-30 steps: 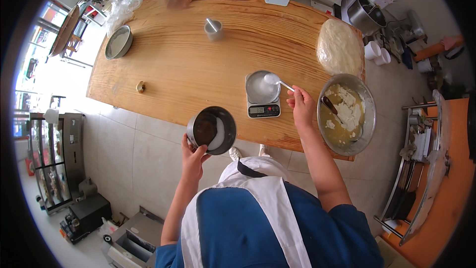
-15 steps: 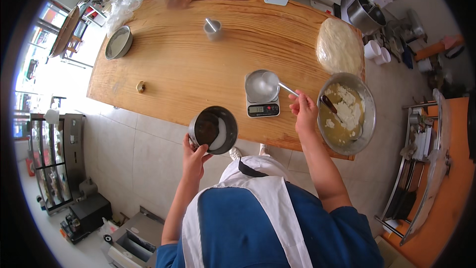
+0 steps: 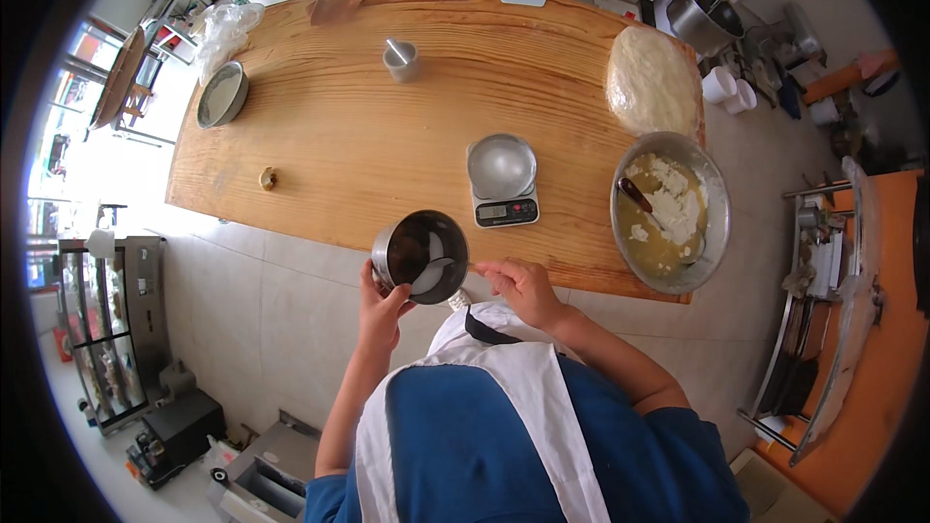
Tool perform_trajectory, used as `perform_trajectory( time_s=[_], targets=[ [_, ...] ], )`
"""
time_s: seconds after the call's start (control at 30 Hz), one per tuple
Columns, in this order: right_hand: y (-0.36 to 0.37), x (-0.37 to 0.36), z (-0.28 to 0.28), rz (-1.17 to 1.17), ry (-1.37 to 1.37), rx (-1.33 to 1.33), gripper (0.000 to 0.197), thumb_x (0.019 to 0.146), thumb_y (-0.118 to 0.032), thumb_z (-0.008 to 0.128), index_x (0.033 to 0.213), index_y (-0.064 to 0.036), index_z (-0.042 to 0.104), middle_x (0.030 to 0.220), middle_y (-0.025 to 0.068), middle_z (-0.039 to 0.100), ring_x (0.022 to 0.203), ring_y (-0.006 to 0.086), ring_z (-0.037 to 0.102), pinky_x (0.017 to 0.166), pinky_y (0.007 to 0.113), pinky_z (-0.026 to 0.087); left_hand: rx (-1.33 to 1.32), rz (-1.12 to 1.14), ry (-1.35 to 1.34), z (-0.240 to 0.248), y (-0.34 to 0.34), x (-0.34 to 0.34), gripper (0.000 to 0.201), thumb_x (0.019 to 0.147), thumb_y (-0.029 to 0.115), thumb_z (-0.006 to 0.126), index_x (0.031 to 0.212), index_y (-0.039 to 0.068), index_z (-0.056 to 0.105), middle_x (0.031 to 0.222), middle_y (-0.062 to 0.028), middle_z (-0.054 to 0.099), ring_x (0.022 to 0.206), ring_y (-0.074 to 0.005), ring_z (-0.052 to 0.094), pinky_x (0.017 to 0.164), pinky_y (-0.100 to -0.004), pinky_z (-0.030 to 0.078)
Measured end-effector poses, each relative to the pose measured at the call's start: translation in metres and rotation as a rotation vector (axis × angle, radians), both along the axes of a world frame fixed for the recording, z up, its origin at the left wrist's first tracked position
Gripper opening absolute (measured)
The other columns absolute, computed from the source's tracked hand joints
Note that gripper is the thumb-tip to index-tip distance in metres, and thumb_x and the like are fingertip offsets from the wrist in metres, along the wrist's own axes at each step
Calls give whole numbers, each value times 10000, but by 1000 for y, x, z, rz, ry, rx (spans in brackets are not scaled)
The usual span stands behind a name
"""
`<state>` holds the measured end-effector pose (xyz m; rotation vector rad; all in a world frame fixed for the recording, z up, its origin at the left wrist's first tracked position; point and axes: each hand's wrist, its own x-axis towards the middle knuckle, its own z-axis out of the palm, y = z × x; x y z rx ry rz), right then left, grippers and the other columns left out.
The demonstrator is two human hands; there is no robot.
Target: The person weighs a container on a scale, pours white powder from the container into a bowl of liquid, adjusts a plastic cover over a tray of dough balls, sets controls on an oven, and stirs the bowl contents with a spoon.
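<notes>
My left hand grips a deep round metal bowl by its near-left rim, thumb over the edge. The bowl hangs just off the table's front edge and has white powder inside. My right hand is closed on the handle of a spoon, whose head is down in the powder. On the table, a digital kitchen scale carries a shallow metal dish with some white powder in it.
A large metal bowl at right holds yellowish liquid, flour and a brown-handled tool. Behind it lies plastic-wrapped dough. A small cup, another metal bowl and a small brownish lump stand on the wooden table.
My right hand has moved the spoon from over the dish on the scale, left and nearer, into the deep bowl. My left hand holds the bowl in nearly the same place.
</notes>
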<state>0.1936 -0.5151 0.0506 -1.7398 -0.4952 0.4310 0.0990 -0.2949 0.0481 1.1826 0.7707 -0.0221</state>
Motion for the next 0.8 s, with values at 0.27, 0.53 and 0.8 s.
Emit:
perform_trajectory(
  time_s=[0.27,0.53,0.8],
  targets=[
    [5,7,2,40,-176,-108,144,807,-111,588,921,-38,637,769,127,616,693,286,594,599,341,466,-3,8,-11,2,-3,4,774,766,38,596,1368,90,111,1100,-77,467,951,-149,522,730,-304,498],
    [14,9,-5,63,-163,-133,146,815,-130,578,910,-35,635,814,130,632,741,287,607,622,338,476,23,-21,-38,0,-2,4,781,793,40,565,1390,108,66,1113,-86,486,944,-158,556,720,-290,508],
    [14,9,-25,-16,62,-40,179,851,-146,558,958,-23,632,812,133,648,643,215,625,560,289,480,44,-39,-9,1,0,7,795,786,33,568,1394,126,63,1112,-79,484,954,-151,544,709,-282,505]
  ],
)
